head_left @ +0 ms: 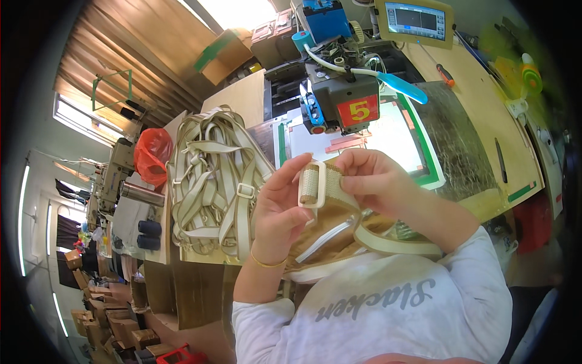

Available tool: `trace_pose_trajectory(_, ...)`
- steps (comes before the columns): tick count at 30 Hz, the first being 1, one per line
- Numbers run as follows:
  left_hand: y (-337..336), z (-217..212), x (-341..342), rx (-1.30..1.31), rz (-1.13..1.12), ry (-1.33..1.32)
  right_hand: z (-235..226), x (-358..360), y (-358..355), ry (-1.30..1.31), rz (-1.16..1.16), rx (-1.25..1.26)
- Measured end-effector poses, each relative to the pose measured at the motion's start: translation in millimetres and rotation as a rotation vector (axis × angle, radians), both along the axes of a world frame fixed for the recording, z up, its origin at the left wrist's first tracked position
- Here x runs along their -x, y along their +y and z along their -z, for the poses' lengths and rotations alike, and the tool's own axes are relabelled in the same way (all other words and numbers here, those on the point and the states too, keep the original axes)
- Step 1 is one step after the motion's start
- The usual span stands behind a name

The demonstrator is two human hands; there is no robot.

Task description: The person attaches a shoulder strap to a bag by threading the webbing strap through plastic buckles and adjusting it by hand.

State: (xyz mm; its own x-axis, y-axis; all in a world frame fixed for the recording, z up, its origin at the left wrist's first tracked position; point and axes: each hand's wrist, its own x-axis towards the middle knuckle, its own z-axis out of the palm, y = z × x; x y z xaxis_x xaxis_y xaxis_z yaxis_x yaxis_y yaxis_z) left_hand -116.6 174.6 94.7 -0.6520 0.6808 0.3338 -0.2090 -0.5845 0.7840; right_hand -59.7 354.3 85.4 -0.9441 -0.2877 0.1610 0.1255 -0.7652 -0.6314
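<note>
Your left hand (276, 205) pinches the buckle (322, 183), your right hand (377, 180) the strap (334, 190) just right; buckle's long axis crosses strap.

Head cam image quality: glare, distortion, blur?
Head view: fisheye bends straight edges, with dark corners; the white work plate glares, as does the bright patch up top; buckle and webbing strap look fairly sharp; yellow-green patch at upper right looks blurred.

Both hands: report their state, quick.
Left hand: closed, thumb and fingers holding the white buckle.
Right hand: closed, pinching the beige strap beside the buckle.
</note>
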Motion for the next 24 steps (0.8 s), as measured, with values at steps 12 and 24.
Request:
trace_pose_trajectory(12,15.8,4.3,-7.9,0.079,-0.219,0.426,32.9,9.7,8.1,0.068,-0.096,0.179)
trace_pose_trajectory(24,11.9,14.0,-7.4,0.192,-0.210,0.511,21.8,7.1,8.6,0.161,0.063,-0.030)
